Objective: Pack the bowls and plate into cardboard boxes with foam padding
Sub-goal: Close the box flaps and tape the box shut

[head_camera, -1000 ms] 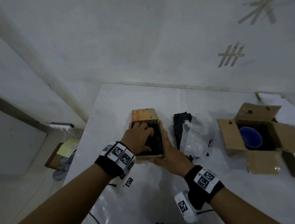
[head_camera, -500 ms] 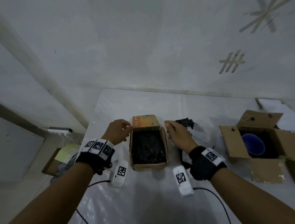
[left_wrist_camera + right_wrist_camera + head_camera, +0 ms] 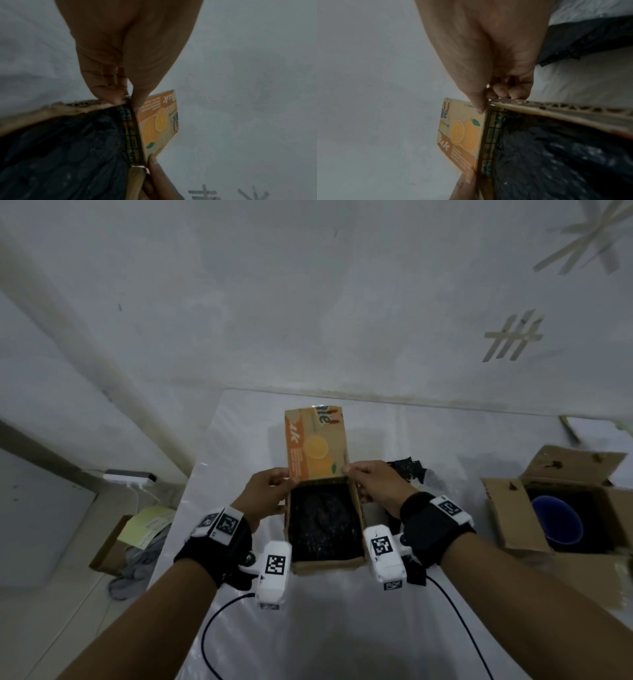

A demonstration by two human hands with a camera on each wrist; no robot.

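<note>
A small cardboard box stands at the table's middle, lined with black foam that covers whatever is inside. Its orange printed flap stands upright at the far end. My left hand pinches the flap's lower left corner, and my right hand pinches its lower right corner. The left wrist view shows my left hand pinching the flap above the foam. In the right wrist view my right hand holds the flap. A blue bowl sits in a second open box at the right.
Loose black foam pieces lie just behind my right hand. Wrist-camera cables trail over the white table towards me. Off the left edge, on the floor, are a cardboard box with papers and a power strip.
Both hands left the foam and the box's side and went to its far corners. They took hold of the orange flap, which now stands upright and taller.
</note>
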